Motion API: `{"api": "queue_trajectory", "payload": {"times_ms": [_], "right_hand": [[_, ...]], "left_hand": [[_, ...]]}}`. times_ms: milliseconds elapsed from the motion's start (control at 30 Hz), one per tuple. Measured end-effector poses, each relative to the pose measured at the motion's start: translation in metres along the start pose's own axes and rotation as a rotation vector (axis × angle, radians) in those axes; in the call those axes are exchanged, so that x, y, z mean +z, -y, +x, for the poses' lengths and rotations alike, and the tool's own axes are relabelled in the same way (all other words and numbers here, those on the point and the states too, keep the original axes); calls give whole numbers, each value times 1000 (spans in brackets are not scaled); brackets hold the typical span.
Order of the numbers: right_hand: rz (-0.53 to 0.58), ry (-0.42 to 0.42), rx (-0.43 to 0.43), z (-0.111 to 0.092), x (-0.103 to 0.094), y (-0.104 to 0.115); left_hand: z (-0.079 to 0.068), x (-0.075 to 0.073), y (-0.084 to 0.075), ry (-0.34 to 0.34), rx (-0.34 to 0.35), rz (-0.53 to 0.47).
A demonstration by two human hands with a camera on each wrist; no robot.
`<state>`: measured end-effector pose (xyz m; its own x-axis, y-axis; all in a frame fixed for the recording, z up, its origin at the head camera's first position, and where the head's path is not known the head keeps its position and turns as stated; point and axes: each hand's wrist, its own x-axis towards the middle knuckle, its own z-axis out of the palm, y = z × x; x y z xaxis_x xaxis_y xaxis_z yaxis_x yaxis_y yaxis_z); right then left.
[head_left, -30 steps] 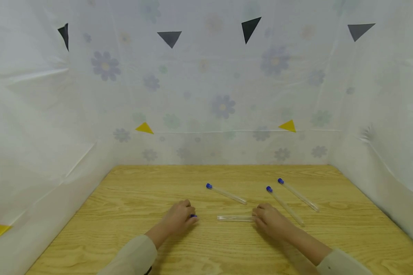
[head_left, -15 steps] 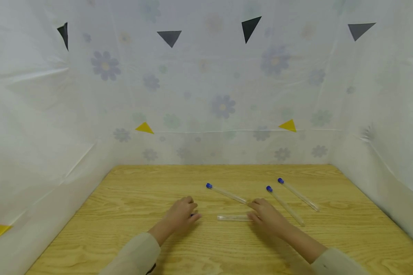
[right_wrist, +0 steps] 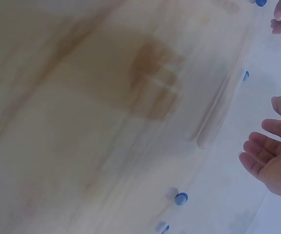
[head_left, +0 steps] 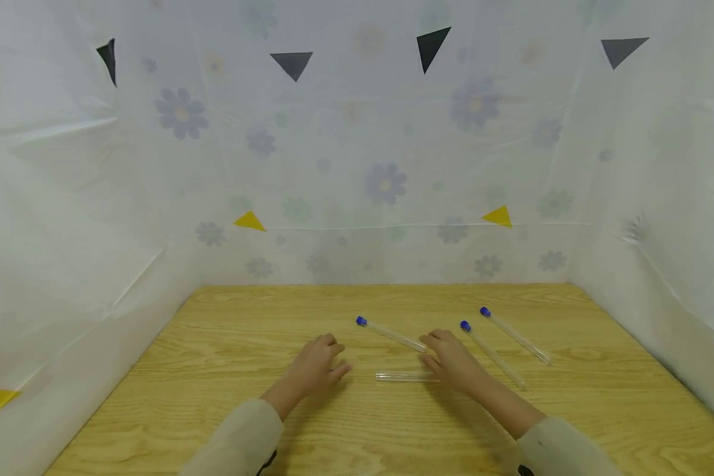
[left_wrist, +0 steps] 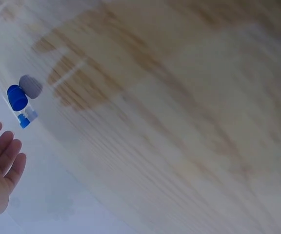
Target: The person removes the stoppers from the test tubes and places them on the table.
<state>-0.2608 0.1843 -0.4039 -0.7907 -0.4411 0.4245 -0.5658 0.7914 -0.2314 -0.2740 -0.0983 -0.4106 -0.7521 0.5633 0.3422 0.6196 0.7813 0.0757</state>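
Observation:
My left hand (head_left: 313, 365) is above the table at centre left, its fingers apart and holding nothing. Beside it in the left wrist view sits a loose blue cap (left_wrist: 17, 98) on the table; the hand hides this cap in the head view. My right hand (head_left: 454, 365) hovers at centre right with relaxed fingers and nothing gripped. Between the hands lies a clear uncapped test tube (head_left: 403, 377), its right end partly behind the right thumb. Just beyond, a blue-capped test tube (head_left: 393, 334) lies slanted, its lower end close to the right fingertips.
Two more blue-capped test tubes lie slanted to the right of my right hand, a nearer tube (head_left: 494, 357) and a farther tube (head_left: 519, 338). The wooden table (head_left: 244, 324) is enclosed by white flowered sheeting (head_left: 345, 145) at the back and sides.
Both hands have let go: the left of the blue cap, the right of the uncapped test tube. Their fingers have spread, and both hands have lifted slightly, the right shifting left. The tubes stay put.

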Motion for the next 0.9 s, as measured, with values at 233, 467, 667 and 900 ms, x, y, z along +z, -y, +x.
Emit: {"api": "queue_trajectory", "payload": {"times_ms": [233, 467, 667, 900], "right_hand": [[3, -7, 17, 8, 5, 1], [11, 1, 57, 15, 9, 0], [7, 2, 78, 20, 13, 1], [29, 17, 118, 25, 16, 1]], "left_hand": [[5, 2, 1, 6, -17, 9], [11, 2, -1, -10, -14, -2], [16, 2, -1, 16, -56, -9], [23, 4, -2, 29, -81, 1]]}}
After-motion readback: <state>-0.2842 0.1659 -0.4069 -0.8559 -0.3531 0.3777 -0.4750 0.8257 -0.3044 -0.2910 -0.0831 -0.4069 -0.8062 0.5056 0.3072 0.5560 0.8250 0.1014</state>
